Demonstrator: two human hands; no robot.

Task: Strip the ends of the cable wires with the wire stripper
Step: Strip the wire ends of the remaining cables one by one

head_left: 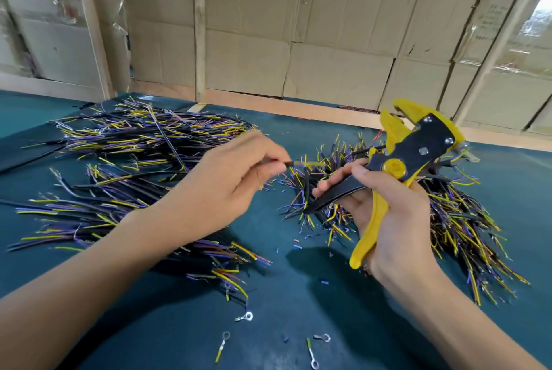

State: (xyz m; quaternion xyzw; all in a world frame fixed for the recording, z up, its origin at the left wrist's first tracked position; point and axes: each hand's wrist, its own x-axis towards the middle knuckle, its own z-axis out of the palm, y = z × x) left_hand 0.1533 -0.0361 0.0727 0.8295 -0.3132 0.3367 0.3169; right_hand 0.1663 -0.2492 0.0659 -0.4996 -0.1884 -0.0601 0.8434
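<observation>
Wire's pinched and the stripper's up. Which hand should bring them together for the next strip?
Probably the left hand: it pinches the wire, whose free end points toward the stripper. The right hand grips both handles and can hold steady.

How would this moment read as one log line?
left hand: pinches cable | right hand: grips wire stripper | cable outside jaws

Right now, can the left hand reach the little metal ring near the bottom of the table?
Probably not without letting go first. The left hand is pinching a cable, so its fingers are busy. The ring terminal lies bare on the green mat near that forearm, with nothing covering it.
</observation>
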